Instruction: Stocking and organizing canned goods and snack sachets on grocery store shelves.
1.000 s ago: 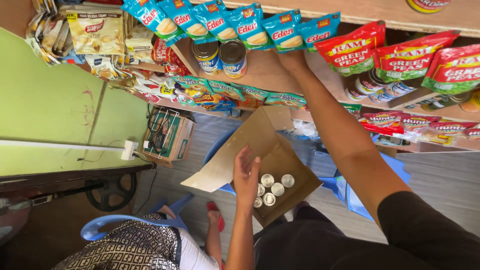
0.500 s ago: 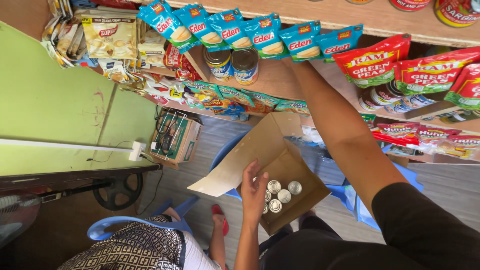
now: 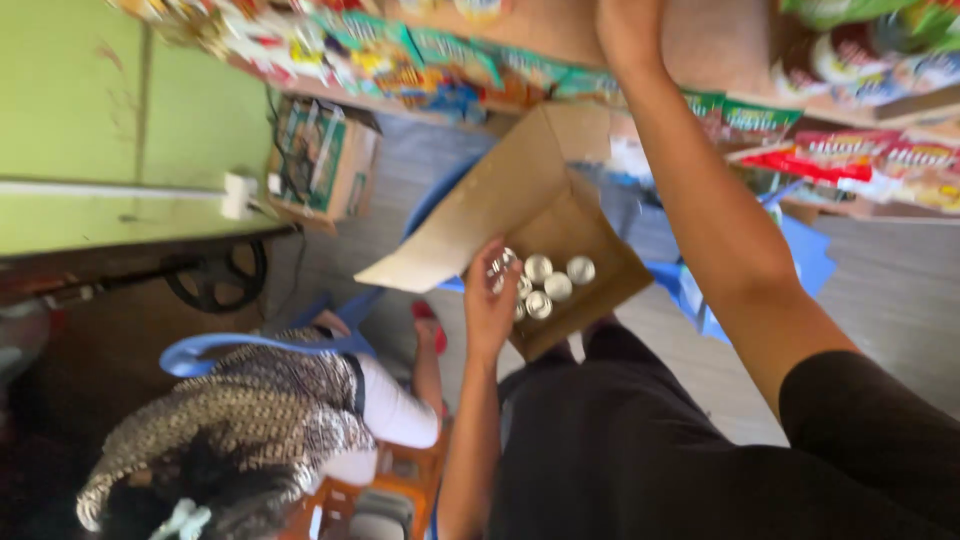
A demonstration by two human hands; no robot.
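An open cardboard box (image 3: 585, 225) sits low in front of me, with several silver-topped tin cans (image 3: 556, 284) inside. My left hand (image 3: 488, 300) is down at the box's left side, fingers curled round one tin can (image 3: 499, 268); the view is blurred. My right hand (image 3: 628, 28) is stretched up against the wooden shelf (image 3: 700, 45) at the top edge. Its fingers are cut off by the frame, so what it holds is hidden.
Hanging snack packets (image 3: 450, 60) and red bags (image 3: 870, 160) line the shelves. A seated person in a patterned top (image 3: 260, 420) is at lower left on a blue plastic chair (image 3: 215, 350). A green wall (image 3: 110, 130) and a small carton of goods (image 3: 320, 160) stand to the left.
The view has tilted down and closer to the box. My left hand has dropped from above the cans to the box's left side, onto a can. My right arm stays raised at the shelf.
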